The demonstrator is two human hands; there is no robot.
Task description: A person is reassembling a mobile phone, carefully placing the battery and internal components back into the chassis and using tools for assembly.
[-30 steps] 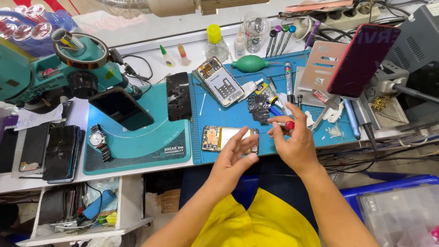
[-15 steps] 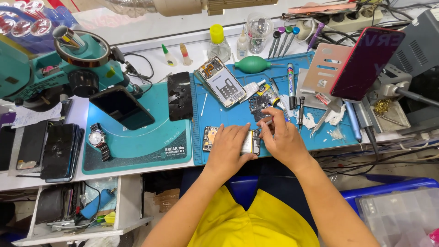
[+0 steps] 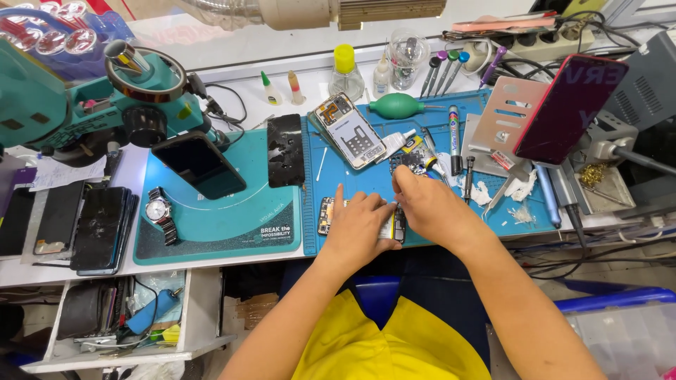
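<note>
Left hand (image 3: pixel 358 226) now flat, fingers spread on the opened phone (image 3: pixel 325 215), right hand (image 3: pixel 431 205) newly pressed alongside.

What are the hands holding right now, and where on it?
Both hands press on the opened phone lying flat on the blue mat: the left covers its middle, the right its right end. Nothing is lifted; the fingertip grip is hidden.

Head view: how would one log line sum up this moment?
left hand: pressing opened phone | right hand: fingertips on same phone | surface: blue mat | nearby: second opened phone, wristwatch
</note>
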